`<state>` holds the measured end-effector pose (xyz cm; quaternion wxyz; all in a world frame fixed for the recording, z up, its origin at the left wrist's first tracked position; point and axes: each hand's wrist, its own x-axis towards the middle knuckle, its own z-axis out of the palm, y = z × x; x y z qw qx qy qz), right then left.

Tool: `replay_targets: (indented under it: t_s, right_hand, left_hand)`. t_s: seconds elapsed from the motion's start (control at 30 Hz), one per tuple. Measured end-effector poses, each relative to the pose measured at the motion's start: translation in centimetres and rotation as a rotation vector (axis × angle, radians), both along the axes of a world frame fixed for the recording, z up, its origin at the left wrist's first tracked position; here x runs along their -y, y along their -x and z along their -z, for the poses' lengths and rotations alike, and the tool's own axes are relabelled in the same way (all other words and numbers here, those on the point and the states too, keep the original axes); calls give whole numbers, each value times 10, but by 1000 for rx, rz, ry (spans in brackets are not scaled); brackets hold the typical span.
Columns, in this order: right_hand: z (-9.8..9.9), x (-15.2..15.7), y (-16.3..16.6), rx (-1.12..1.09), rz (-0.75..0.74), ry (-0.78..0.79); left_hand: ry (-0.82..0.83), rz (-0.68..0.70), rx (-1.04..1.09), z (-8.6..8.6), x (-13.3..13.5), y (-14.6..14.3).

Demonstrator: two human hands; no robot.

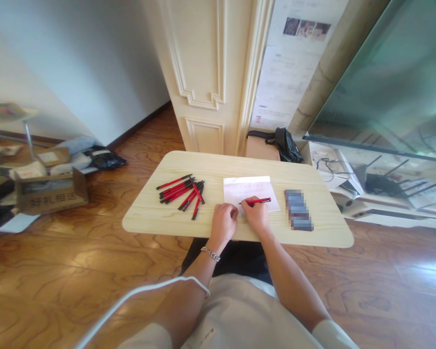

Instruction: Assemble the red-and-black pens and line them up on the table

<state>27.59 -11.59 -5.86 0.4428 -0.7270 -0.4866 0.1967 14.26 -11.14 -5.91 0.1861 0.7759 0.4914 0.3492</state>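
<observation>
My right hand is closed around a red and black pen, its tip low over the right part of a white notepad. Faint writing shows on the upper half of the page. At the pad's lower left edge rests my left hand, fingers curled in a loose fist, with nothing visible in it. Left of the pad, several more red and black pens lie in a loose, partly overlapping pile. To the right of the pad lies a phone, its screen blurred out.
Everything lies on a small pale wooden table with rounded corners. A white cable runs by my left forearm. Beyond the table are a black bag and a large dark screen. A cardboard box sits on the floor at left.
</observation>
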Motion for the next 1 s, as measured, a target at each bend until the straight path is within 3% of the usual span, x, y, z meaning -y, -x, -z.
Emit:
replay_targets:
  t_s: [0.13, 0.3, 0.47, 0.6, 0.8, 1.0]
  right_hand:
    - [2, 0, -4, -174, -7, -46]
    - [-1, -2, -17, -661, 15, -130]
    - [-17, -4, -35, -1048, 30, -361]
    - [-30, -1, -49, -1161, -42, -453]
    - [-38, 5, -71, -1135, -73, -259]
    - [-35, 10, -82, -1313, -121, -323]
  left_hand:
    - [0, -9, -6, -1, 1, 0]
    - [1, 0, -6, -1, 2, 0]
    - [-18, -23, 24, 4, 1, 0]
    - [-30, -43, 51, 7, 1, 1]
    - [-8, -68, 107, 7, 2, 4]
    - [-26, -91, 150, 4, 5, 5]
